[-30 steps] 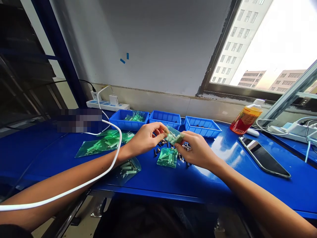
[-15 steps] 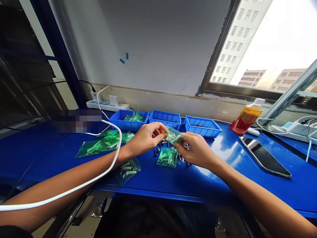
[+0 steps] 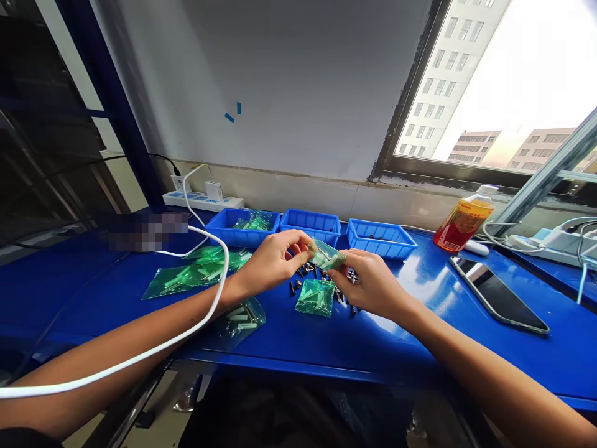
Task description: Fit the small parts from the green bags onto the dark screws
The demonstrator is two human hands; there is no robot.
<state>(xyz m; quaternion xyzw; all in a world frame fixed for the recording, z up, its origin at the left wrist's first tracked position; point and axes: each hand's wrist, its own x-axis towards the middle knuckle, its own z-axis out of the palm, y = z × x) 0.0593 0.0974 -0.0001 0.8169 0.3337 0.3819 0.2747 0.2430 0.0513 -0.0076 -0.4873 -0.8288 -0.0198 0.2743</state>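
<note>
Both my hands hold one small green plastic bag (image 3: 328, 256) of pale plugs above the blue table (image 3: 420, 323). My left hand (image 3: 273, 261) pinches its left end and my right hand (image 3: 370, 283) pinches its right end. Under the bag lie several loose dark screws (image 3: 303, 272). Another small filled green bag (image 3: 316, 296) rests flat on the table just below my hands.
Three blue bins (image 3: 311, 224) line the back; the left bin (image 3: 242, 225) holds green bags. More green bags (image 3: 193, 269) lie at left and one (image 3: 240, 317) near the front edge. A white cable (image 3: 205, 311) crosses my left arm. A phone (image 3: 498, 295) and a bottle (image 3: 461, 225) are at right.
</note>
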